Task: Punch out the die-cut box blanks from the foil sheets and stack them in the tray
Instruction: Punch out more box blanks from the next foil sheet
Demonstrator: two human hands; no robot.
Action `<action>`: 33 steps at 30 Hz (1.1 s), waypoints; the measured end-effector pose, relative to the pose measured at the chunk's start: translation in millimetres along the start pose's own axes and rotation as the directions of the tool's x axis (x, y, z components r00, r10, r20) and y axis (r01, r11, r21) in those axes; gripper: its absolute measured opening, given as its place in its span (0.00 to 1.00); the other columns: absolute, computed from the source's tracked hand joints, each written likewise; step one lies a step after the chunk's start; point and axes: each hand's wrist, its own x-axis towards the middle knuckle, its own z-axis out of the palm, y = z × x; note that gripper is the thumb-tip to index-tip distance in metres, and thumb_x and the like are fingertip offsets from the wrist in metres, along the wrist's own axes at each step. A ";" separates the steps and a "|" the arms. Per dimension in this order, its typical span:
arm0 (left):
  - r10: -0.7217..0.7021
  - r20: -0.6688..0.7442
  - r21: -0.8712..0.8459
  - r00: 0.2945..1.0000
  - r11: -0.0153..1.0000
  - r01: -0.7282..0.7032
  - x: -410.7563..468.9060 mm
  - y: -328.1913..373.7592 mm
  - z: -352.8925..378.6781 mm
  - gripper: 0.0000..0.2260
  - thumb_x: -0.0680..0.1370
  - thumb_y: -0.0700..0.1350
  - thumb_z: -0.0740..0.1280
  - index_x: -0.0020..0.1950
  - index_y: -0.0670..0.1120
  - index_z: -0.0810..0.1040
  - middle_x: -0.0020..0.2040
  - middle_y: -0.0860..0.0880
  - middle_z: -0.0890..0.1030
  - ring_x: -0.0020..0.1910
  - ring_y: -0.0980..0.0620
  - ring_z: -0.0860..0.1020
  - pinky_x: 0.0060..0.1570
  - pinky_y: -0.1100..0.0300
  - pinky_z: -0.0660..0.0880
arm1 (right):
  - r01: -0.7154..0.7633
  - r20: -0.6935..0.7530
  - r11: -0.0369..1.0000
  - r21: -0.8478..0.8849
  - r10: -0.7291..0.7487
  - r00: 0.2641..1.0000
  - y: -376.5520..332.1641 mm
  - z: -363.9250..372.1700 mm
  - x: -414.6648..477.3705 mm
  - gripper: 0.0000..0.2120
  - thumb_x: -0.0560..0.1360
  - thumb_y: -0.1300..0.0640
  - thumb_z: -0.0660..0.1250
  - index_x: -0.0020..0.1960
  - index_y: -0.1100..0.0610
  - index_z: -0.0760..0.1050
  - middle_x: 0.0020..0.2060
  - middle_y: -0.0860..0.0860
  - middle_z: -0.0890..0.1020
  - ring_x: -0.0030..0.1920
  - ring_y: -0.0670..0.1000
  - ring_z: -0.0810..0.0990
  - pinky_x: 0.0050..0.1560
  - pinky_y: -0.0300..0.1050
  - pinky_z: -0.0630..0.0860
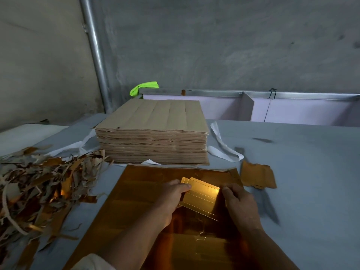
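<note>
Head cam: your left hand (171,195) and right hand (239,199) pinch the gold blank (202,197) by its ends, long axis running fingertip to fingertip, just above the foil sheet (140,191). The tray (303,111) is far beyond your right fingers, so that hand's closer.

A glossy gold foil box blank (200,197) lies over a shiny foil sheet (148,201), beside matt brown paperboard stack (153,133) and smooth grey table (303,172).

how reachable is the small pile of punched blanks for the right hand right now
Probably yes: the pile lies close beside the right hand with nothing blocking, though that hand is pinching a blank.
</note>
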 end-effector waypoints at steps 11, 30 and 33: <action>0.284 0.075 0.361 0.956 0.886 -0.292 -12.3 -13.4 0.4 0.31 0.72 0.63 0.72 0.70 0.59 0.64 0.62 0.58 0.70 0.57 0.60 0.72 0.44 0.66 0.69 | -0.195 -0.103 0.958 0.212 0.220 0.970 6.7 -4.6 14.1 0.06 0.80 0.54 0.64 0.49 0.50 0.79 0.46 0.51 0.81 0.47 0.56 0.80 0.46 0.58 0.82; 0.112 0.576 0.797 0.810 0.146 -0.587 -2.2 -68.0 0.8 0.47 0.64 0.81 0.56 0.75 0.68 0.35 0.77 0.64 0.34 0.74 0.57 0.30 0.68 0.49 0.27 | -0.412 -0.482 0.906 0.104 0.408 0.775 32.6 -50.5 89.4 0.15 0.80 0.66 0.56 0.63 0.67 0.75 0.56 0.66 0.79 0.56 0.68 0.77 0.48 0.53 0.71; 0.107 0.572 0.799 0.813 0.150 -0.582 -1.7 -67.6 0.5 0.47 0.65 0.81 0.57 0.75 0.68 0.36 0.77 0.63 0.35 0.74 0.57 0.31 0.69 0.49 0.28 | -0.435 -0.454 0.897 0.072 0.418 0.787 34.2 -46.7 92.6 0.15 0.79 0.66 0.57 0.62 0.67 0.75 0.57 0.66 0.78 0.56 0.69 0.77 0.54 0.58 0.75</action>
